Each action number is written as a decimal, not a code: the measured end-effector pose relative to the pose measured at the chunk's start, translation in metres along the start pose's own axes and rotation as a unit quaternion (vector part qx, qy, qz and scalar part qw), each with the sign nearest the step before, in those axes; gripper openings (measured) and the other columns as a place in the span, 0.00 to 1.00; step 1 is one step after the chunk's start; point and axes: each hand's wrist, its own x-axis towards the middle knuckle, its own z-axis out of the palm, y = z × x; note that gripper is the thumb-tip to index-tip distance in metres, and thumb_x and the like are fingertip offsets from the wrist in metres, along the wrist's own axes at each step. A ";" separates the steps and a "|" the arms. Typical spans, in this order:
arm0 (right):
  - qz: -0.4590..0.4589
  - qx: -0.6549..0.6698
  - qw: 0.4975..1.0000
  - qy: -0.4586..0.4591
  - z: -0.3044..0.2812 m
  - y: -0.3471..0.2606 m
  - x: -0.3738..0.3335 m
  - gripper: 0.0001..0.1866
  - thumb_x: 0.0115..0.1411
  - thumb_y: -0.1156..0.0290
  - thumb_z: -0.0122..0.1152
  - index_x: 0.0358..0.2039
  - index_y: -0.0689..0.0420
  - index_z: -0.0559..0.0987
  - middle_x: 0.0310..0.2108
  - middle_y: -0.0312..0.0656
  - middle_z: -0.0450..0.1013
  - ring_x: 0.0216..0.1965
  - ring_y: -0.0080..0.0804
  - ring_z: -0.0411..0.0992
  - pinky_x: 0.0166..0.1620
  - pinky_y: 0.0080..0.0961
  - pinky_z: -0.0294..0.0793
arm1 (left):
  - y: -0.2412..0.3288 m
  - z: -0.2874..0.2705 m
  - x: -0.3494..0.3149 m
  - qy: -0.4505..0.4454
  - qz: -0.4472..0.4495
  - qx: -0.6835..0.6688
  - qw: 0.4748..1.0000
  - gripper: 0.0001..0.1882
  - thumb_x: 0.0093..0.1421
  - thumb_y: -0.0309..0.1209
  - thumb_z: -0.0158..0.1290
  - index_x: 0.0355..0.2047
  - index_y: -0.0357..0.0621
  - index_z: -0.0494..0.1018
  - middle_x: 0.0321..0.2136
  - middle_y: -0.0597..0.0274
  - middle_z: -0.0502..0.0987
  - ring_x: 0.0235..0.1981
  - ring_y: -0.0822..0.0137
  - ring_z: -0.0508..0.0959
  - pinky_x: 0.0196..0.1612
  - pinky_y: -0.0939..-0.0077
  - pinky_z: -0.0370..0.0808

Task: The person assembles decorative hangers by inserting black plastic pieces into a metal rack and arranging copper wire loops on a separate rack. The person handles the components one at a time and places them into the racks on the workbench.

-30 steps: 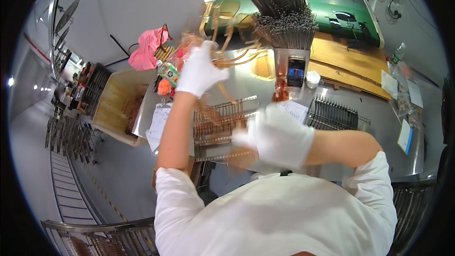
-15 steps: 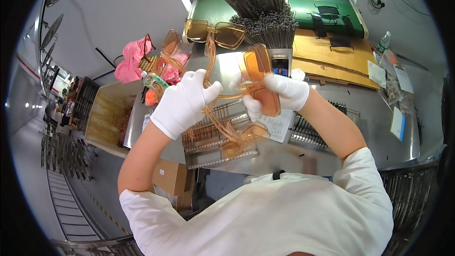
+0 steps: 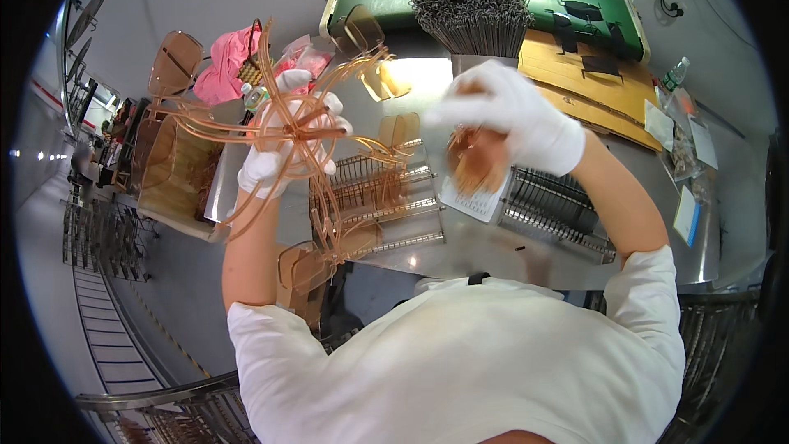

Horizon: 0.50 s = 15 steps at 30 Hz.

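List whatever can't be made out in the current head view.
In the head view:
- Right hand: fingers motion-blurred, grip unclear.
- Brown item: blurred, partly covered by that hand.
- Amber glasses in the left hand: overlapping frames hide their number.
- Wire bundle: top cut off by the upper edge.

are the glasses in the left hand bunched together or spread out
Spread out: the glasses fan from the left hand in several directions, their lenses well apart.

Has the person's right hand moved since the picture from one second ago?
Yes. Judged against the bundle of dark wires, the right hand has moved forward, clearly closer to those wires.
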 end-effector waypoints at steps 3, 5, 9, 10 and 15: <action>-0.125 -0.040 0.990 -0.057 0.022 -0.010 0.024 0.45 0.44 0.80 0.69 0.64 0.33 0.71 0.46 0.47 0.73 0.41 0.49 0.75 0.36 0.36 0.77 | -0.009 0.005 0.005 -0.033 0.026 -0.068 0.997 0.47 0.55 0.35 0.71 0.70 0.52 0.57 0.57 0.34 0.67 0.58 0.29 0.72 0.37 0.46 0.90; -0.152 -0.091 0.981 -0.083 0.035 -0.008 0.027 0.37 0.52 0.78 0.62 0.62 0.33 0.70 0.43 0.45 0.75 0.42 0.48 0.76 0.36 0.37 0.78 | -0.013 0.011 0.009 -0.048 0.043 -0.105 0.992 0.48 0.55 0.36 0.70 0.71 0.51 0.56 0.58 0.34 0.66 0.59 0.28 0.71 0.39 0.48 0.90; -0.145 -0.154 0.963 -0.167 0.056 -0.014 0.036 0.18 0.52 0.73 0.62 0.44 0.45 0.76 0.30 0.41 0.72 0.36 0.41 0.74 0.35 0.34 0.75 | -0.020 0.022 0.010 -0.020 0.056 -0.165 0.984 0.46 0.59 0.40 0.66 0.70 0.39 0.55 0.57 0.34 0.67 0.61 0.30 0.69 0.41 0.56 0.91; -0.132 -0.231 0.952 -0.153 0.066 -0.018 0.034 0.16 0.52 0.72 0.62 0.43 0.46 0.76 0.30 0.39 0.71 0.35 0.39 0.73 0.35 0.33 0.73 | -0.019 0.023 0.008 0.061 0.048 -0.169 0.982 0.44 0.60 0.42 0.64 0.68 0.36 0.55 0.56 0.35 0.68 0.60 0.32 0.70 0.42 0.57 0.91; -0.125 -0.412 0.892 -0.141 0.099 -0.024 0.026 0.09 0.51 0.69 0.61 0.35 0.48 0.79 0.30 0.34 0.69 0.33 0.33 0.70 0.40 0.28 0.68 | -0.016 0.009 -0.007 0.387 0.061 -0.175 0.904 0.32 0.66 0.48 0.55 0.52 0.26 0.63 0.42 0.40 0.72 0.43 0.51 0.76 0.39 0.67 0.86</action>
